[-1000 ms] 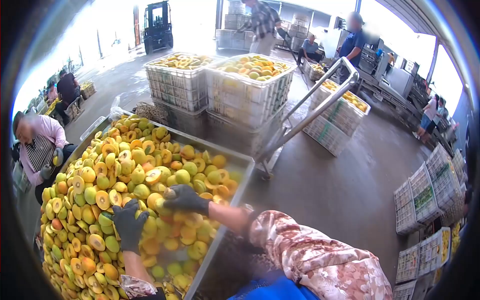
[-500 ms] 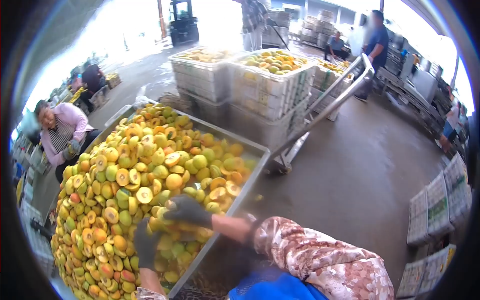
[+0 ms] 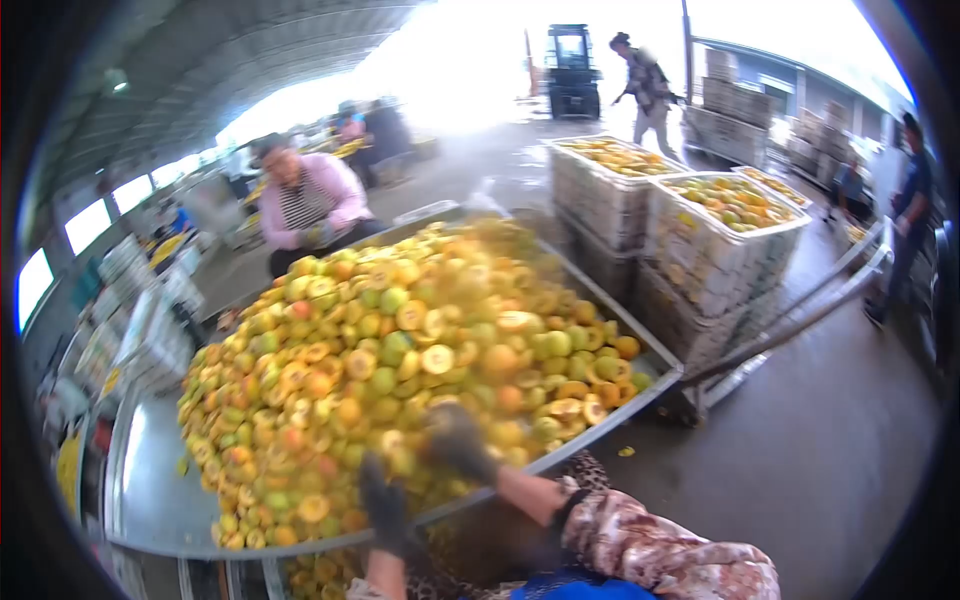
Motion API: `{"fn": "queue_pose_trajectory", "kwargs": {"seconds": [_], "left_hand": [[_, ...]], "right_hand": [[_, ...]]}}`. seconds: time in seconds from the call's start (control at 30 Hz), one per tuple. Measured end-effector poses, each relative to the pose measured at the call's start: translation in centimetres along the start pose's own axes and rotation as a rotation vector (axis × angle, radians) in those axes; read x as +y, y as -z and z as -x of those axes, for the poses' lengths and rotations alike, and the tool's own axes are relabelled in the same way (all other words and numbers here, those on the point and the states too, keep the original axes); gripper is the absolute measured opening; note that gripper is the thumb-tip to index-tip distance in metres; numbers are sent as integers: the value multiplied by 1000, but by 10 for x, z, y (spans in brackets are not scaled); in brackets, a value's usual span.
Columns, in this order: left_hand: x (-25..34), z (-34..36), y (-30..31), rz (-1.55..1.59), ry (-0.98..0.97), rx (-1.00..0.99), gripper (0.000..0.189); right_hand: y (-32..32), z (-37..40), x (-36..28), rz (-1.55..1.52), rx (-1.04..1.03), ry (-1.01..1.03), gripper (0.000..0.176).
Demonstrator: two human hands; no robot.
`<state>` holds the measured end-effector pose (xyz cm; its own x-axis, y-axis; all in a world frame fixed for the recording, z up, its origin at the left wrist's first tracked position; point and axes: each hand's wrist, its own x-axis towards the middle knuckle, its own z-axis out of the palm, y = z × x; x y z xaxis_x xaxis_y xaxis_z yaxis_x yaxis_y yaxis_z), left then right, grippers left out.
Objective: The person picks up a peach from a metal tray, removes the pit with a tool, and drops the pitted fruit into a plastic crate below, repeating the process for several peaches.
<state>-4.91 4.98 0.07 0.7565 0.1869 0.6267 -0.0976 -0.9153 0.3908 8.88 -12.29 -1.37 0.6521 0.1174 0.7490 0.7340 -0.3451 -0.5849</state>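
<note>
Our gloved right hand (image 3: 455, 440) rests on the near edge of the heap of fruit (image 3: 400, 350), whole and halved yellow-green pieces, at 6 o'clock in our view. Our gloved left hand (image 3: 385, 508) lies just beside it at its 7 o'clock, also against the heap. Blur keeps us from telling whether either hand's fingers are apart or clamped on anything. The heap covers the steel worktop (image 3: 150, 480). A person in a pink top (image 3: 305, 205) stands at 11 o'clock, and fruit-filled crates (image 3: 720, 240) are stacked at 2 o'clock.
</note>
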Motion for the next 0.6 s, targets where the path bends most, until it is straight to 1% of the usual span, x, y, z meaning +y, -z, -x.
{"fn": "queue_pose_trajectory", "kwargs": {"seconds": [0.03, 0.07, 0.1, 0.17, 0.2, 0.23, 0.27, 0.33, 0.37, 0.4, 0.43, 0.5, 0.53, 0.57, 0.6], "left_hand": [[15, -6, 2, -32, -14, 115, 56], [40, -17, 16, 13, -14, 168, 53], [64, -26, 29, 63, -16, 211, 50], [77, -25, 19, 537, 194, 112, 45], [101, -28, 24, 883, 400, -30, 43], [127, -32, 32, 1223, 627, -168, 42], [149, -33, 46, 1471, 785, -282, 39], [166, -27, 46, 1379, 551, -373, 34], [164, -22, 39, 1325, 498, -363, 32], [165, -19, 34, 1270, 446, -351, 30], [167, -18, 30, 1214, 397, -336, 28], [172, -16, 45, 1652, 998, -355, 29], [173, -14, 51, 1666, 969, -330, 32], [173, -12, 57, 1680, 941, -305, 36], [170, -11, 59, 1710, 903, -265, 39]], "right_hand": [[19, -6, -4, -56, 31, -64, 28], [38, -12, -8, -114, 66, -125, 24], [65, -16, -23, -335, 8, -250, 26], [108, -27, -58, -797, -66, -530, 32], [125, -33, -77, -1034, -77, -692, 36], [132, -31, -83, -980, -72, -479, 37], [140, -29, -90, -929, -49, -272, 38], [153, -29, -105, -779, -147, -272, 33], [154, -29, -115, -968, -234, -747, 31], [150, -20, -115, -809, -173, -624, 27], [151, -13, -115, -812, -106, -683, 25], [159, -10, -111, -815, 28, -785, 21], [161, -11, -107, -816, 70, -736, 14], [177, -7, -107, -814, -77, -911, 12], [186, -5, -109, -750, -154, -942, 13]]}}
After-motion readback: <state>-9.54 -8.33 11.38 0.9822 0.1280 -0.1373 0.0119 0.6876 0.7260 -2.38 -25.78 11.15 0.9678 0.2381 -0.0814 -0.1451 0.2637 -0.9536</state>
